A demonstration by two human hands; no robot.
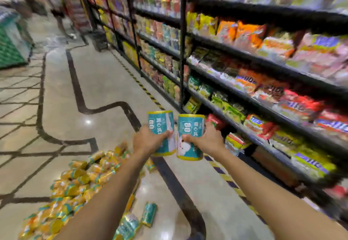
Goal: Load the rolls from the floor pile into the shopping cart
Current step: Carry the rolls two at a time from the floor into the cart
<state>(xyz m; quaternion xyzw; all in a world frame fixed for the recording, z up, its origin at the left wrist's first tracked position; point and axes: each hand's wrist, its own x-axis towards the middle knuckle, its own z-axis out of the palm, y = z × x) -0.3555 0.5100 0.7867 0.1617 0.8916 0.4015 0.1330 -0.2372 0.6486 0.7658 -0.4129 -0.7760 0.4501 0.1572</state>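
Observation:
My left hand (146, 140) grips a teal roll with yellow ends (162, 121), held upright in front of me. Beside it, my right hand (205, 139) grips a second teal roll (190, 126), also upright; the two rolls nearly touch. Both arms reach forward above the floor. The pile of rolls (75, 187), in yellow and teal wrappers, lies on the floor at the lower left, partly hidden by my left forearm. A single teal roll (149, 213) lies apart from the pile near the bottom. No shopping cart is in view.
Black shelving (244, 55) packed with snack bags runs along the right side of the aisle. Yellow-black tape (143, 87) marks the floor at its foot. A green display (9, 49) stands at the far left. A person's legs (60, 23) show far down the aisle.

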